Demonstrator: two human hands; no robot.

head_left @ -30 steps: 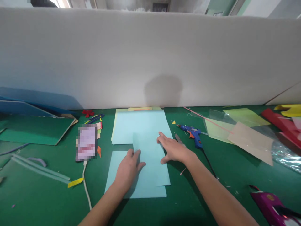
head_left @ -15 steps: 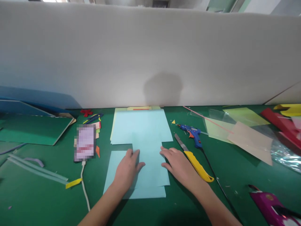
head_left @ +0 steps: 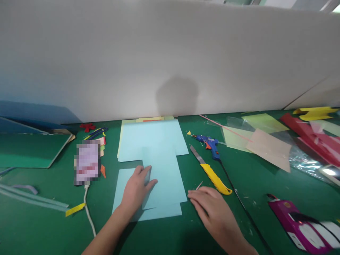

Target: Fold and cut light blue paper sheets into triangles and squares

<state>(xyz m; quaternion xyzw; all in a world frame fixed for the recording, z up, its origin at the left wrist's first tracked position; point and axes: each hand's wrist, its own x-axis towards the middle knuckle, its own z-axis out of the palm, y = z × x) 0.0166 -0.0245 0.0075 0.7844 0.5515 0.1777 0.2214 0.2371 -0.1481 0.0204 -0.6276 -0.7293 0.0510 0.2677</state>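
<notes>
Left hand [head_left: 136, 189] flat and open on the paper [head_left: 166, 177], right hand [head_left: 212, 212] open and empty beside it: the sheets may slip askew, or the right hand may catch the knife [head_left: 215, 177] just beyond it.

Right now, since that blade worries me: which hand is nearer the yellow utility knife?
Right. The right hand lies beside the handle end of the yellow utility knife, not touching it; the left hand presses the light blue paper, farther left.

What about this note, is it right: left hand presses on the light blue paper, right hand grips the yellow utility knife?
No. In the head view the right hand grips nothing; it is open, palm down, beside the yellow utility knife. The left hand presses on the light blue paper.
</notes>
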